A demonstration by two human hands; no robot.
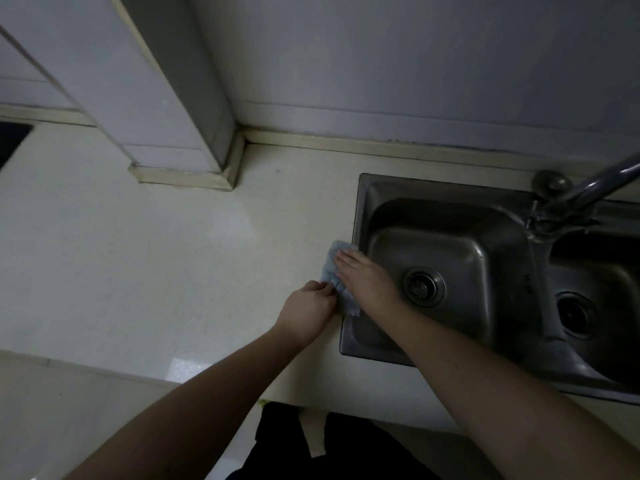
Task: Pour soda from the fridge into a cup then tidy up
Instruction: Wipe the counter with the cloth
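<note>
My right hand (363, 277) presses flat, fingers straight, on a pale blue cloth (334, 268) lying on the counter (173, 254) at the sink's (450, 216) left rim. My left hand (310, 306) pinches the cloth's near edge.

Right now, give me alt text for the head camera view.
Two bare hands handle a pale blue cloth at a steel sink's left rim: the right hand presses it flat, the left hand pinches its edge.
</note>
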